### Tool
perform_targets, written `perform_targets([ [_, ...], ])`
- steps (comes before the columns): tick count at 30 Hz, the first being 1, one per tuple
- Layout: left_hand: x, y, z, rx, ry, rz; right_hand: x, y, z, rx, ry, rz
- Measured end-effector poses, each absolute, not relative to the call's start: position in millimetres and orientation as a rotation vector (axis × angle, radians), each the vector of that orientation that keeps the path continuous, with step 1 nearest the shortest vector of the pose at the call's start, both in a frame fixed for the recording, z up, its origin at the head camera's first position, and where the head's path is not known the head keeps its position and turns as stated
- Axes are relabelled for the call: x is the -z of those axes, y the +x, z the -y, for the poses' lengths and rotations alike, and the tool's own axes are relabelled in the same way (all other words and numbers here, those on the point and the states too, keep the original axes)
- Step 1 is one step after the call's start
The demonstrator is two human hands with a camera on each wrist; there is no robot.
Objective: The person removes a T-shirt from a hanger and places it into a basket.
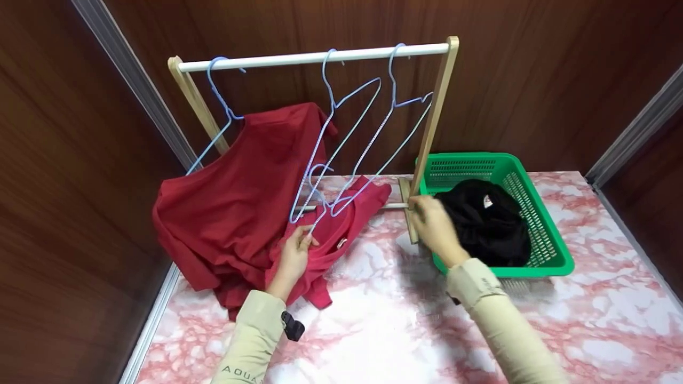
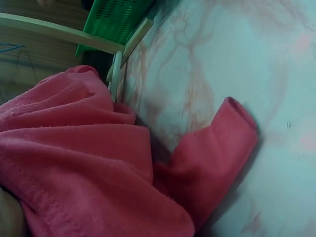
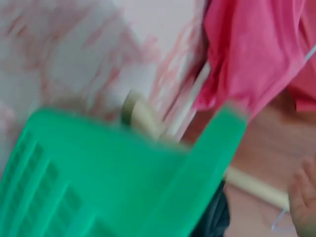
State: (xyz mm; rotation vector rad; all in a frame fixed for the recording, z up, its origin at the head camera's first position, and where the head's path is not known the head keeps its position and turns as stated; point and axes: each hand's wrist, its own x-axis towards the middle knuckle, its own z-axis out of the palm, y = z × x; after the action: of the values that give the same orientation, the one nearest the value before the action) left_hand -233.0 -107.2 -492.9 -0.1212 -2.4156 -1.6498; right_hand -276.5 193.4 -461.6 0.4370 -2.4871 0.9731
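My left hand pinches the arm of a blue wire hanger together with the cloth at a pink-red shirt. That hanger sits partly inside the shirt's neck, its hook pointing up. In the left wrist view the shirt hangs in folds, one sleeve lying out over the tabletop. My right hand, somewhat blurred, is over the left rim of the green basket, beside the rack's foot. Its fingers are loosely bent and hold nothing. Black clothing fills much of the basket.
A clothes rack with a white bar and wooden posts stands at the back. From it hang a dark red shirt on a hanger and two bare hangers. Wood-grain walls enclose the marbled tabletop.
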Motion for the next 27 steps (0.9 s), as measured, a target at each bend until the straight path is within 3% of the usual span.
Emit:
perform_targets([
  [10,496.4,-232.3,98.5,1.664,-0.142,2.483,468.0,-284.6,-159.3,-0.967,0.525,2.663],
  [27,496.0,-229.7,86.8,1.591,-0.227,2.509,476.8,-287.1,-156.7,-1.012,0.536,2.69],
])
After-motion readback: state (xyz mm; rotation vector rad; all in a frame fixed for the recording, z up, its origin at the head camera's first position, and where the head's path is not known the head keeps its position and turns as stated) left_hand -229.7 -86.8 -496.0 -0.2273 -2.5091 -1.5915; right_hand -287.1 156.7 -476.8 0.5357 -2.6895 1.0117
